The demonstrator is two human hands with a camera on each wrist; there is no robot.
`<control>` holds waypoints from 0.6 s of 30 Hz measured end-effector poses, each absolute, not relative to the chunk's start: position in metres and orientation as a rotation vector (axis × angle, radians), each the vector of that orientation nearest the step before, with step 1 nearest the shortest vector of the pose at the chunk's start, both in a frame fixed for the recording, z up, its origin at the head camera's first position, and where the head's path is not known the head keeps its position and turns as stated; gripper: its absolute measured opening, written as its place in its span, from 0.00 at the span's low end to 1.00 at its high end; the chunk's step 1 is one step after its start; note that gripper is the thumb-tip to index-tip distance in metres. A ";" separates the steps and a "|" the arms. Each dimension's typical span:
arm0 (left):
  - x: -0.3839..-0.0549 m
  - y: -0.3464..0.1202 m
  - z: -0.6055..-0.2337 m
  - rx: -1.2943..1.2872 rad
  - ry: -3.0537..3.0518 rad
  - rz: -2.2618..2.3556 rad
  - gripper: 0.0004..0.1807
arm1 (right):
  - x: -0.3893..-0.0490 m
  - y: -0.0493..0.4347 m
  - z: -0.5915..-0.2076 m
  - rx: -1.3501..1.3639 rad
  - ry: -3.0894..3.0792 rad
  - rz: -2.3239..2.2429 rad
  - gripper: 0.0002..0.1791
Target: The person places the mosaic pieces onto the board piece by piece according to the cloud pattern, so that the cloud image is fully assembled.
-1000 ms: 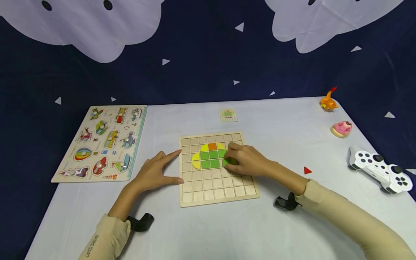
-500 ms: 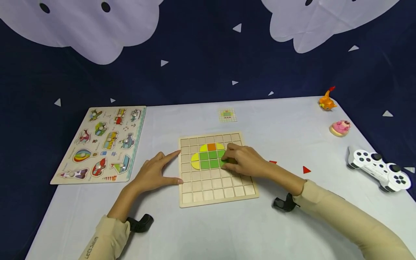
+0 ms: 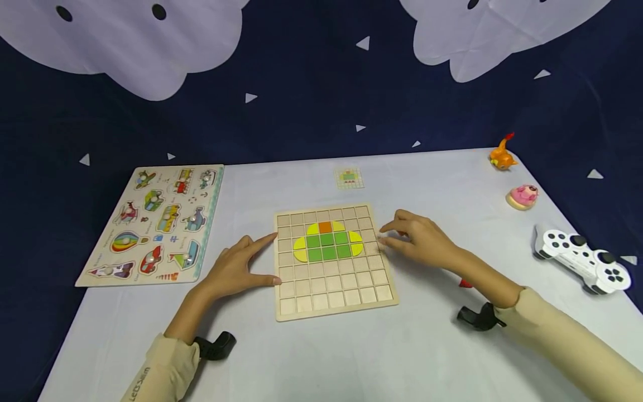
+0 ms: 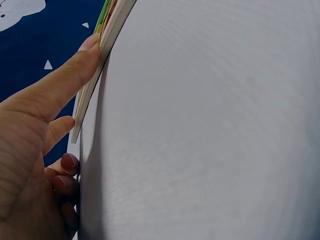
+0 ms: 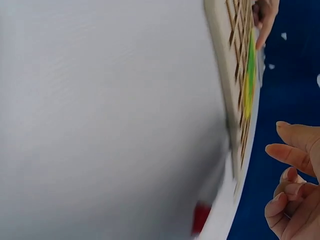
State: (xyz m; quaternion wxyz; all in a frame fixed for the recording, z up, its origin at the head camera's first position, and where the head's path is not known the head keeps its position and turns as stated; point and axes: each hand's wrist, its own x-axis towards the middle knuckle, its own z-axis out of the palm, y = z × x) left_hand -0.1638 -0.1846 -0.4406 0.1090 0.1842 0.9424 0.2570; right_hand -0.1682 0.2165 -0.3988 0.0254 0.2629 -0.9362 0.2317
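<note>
A square wooden grid board (image 3: 326, 290) lies on the white table, its cells partly filled with flat tiles. Green square tiles (image 3: 328, 253) form the middle, with an orange square tile (image 3: 325, 226) above. Rounded yellow tiles (image 3: 356, 249) border them on both sides and at the top corners. My left hand (image 3: 236, 271) rests its index fingertip and thumb tip against the board's left edge, fingers spread. Just right of the board, my right hand (image 3: 424, 240) hovers with loosely bent fingers. In the right wrist view no tile shows between its fingertips (image 5: 282, 125).
A red triangle tile (image 3: 465, 283) is partly hidden under the right forearm. A small pattern card (image 3: 349, 178) lies behind the board. At left is a vehicle puzzle board (image 3: 156, 223); at right are a white game controller (image 3: 582, 259), a pink toy (image 3: 523, 197) and an orange toy (image 3: 502, 156).
My right hand has let go of a green tile and moved right, off the board, uncovering green and yellow tiles there. The left hand stays at the board's edge.
</note>
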 end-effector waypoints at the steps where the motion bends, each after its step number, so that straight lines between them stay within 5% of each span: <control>1: -0.164 -0.185 -0.440 0.539 2.771 0.756 0.56 | -0.167 0.223 -0.399 0.794 -2.898 0.698 0.13; 18: -0.163 -0.183 -0.442 0.542 2.776 0.747 0.56 | -0.133 0.283 -0.416 0.648 -2.965 0.549 0.13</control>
